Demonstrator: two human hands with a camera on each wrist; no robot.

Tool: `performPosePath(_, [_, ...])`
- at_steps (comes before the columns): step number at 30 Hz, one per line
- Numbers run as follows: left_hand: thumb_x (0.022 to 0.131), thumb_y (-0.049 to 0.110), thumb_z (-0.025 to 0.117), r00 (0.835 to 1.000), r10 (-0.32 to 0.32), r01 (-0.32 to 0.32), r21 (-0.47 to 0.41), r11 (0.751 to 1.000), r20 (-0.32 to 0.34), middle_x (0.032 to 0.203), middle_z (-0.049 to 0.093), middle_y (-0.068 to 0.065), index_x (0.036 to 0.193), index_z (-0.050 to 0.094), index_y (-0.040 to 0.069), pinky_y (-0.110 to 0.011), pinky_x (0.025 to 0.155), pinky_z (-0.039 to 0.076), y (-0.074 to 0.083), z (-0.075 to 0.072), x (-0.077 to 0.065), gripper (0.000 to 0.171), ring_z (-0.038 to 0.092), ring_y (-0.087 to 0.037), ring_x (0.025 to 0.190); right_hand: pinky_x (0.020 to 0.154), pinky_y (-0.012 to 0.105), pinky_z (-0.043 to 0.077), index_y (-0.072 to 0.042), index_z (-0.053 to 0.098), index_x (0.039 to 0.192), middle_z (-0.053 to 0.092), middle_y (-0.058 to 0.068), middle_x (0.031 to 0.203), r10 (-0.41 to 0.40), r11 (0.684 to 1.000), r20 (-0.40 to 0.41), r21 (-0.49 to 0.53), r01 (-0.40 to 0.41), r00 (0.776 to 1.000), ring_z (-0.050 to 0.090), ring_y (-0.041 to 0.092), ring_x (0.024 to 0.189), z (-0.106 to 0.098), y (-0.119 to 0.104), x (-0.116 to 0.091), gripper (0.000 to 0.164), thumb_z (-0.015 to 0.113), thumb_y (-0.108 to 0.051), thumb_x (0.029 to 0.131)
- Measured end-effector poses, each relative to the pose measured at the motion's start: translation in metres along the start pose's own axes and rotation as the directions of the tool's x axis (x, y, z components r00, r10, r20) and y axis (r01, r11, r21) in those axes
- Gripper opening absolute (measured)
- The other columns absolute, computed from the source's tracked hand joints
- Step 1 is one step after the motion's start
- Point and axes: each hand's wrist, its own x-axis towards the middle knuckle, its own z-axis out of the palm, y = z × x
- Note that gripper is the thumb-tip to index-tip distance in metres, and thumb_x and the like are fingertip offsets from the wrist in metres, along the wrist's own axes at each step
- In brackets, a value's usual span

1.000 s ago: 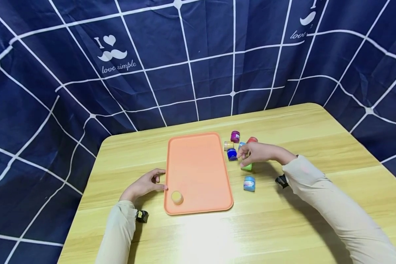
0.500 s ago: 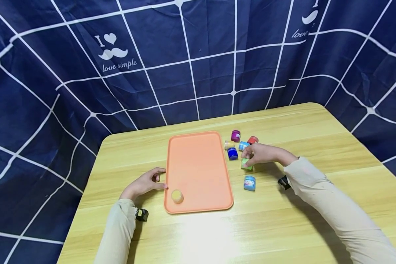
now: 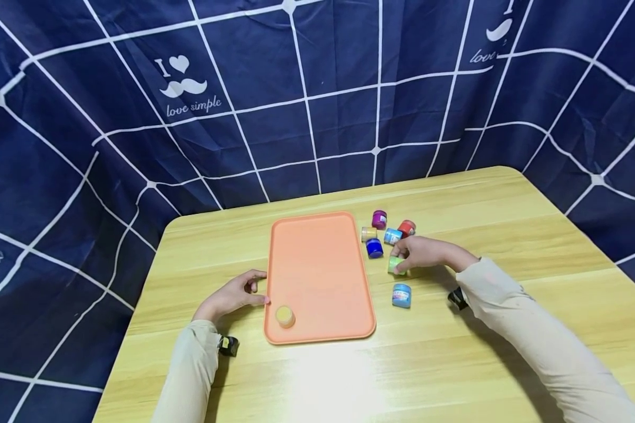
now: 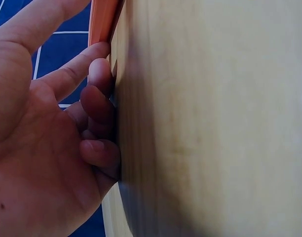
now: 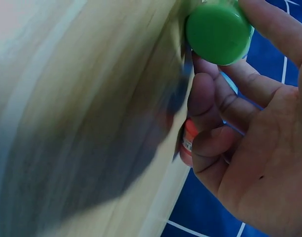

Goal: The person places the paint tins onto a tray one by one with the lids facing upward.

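The right hand (image 3: pixel 422 252) pinches the green jar (image 3: pixel 394 267), right of the tray (image 3: pixel 317 270). The left hand (image 3: pixel 237 294), fingers relaxed, touches the tray's left rim; 1 yellow jar (image 3: pixel 285 316) sits inside.

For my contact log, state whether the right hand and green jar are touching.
Touching: the right wrist view shows the right hand pinching the green jar between thumb and finger.

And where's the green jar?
In the head view, the green jar is right of the orange tray, pinched by the right hand, just beyond the nearer light-blue jar.
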Motion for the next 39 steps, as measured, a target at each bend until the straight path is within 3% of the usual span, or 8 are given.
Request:
performPosePath(19, [0.084, 0.019, 0.074, 1.000, -0.010, 0.010, -0.027, 1.000, 0.015, 0.090, 0.042, -0.006, 0.135, 0.046, -0.001, -0.027, 0.074, 0.035, 0.000, 0.001, -0.002, 0.061, 0.039, -0.019, 0.083, 0.068, 0.025, 0.040, -0.001, 0.061, 0.102, 0.058, 0.004, 0.088, -0.037, 0.999, -0.045, 0.017, 0.037, 0.998, 0.048, 0.014, 0.077, 0.004, 0.004, -0.005, 0.032, 0.075, -0.022, 0.082])
performPosePath(26, [0.084, 0.019, 0.074, 1.000, -0.006, 0.006, -0.018, 1.000, 0.012, 0.090, 0.042, -0.006, 0.134, 0.046, -0.001, -0.028, 0.076, 0.035, -0.001, 0.002, 0.000, 0.061, 0.040, -0.019, 0.084, 0.075, 0.026, 0.044, 0.002, 0.061, 0.110, 0.059, 0.006, 0.093, -0.110, 0.992, -0.086, 0.056, 0.116, 0.990, 0.050, 0.015, 0.084, 0.001, -0.001, -0.005, 0.038, 0.074, -0.020, 0.083])
performPosePath(39, [0.085, 0.017, 0.073, 1.000, 0.004, -0.004, -0.019, 1.000, 0.009, 0.090, 0.039, -0.006, 0.134, 0.046, -0.001, -0.031, 0.076, 0.033, -0.001, -0.001, 0.001, 0.059, 0.038, -0.020, 0.084, 0.063, 0.022, 0.035, 0.002, 0.061, 0.108, 0.041, -0.001, 0.075, -0.202, 0.972, -0.141, 0.091, 0.216, 0.969, 0.038, 0.008, 0.067, 0.001, -0.030, 0.003, 0.036, 0.075, -0.018, 0.082])
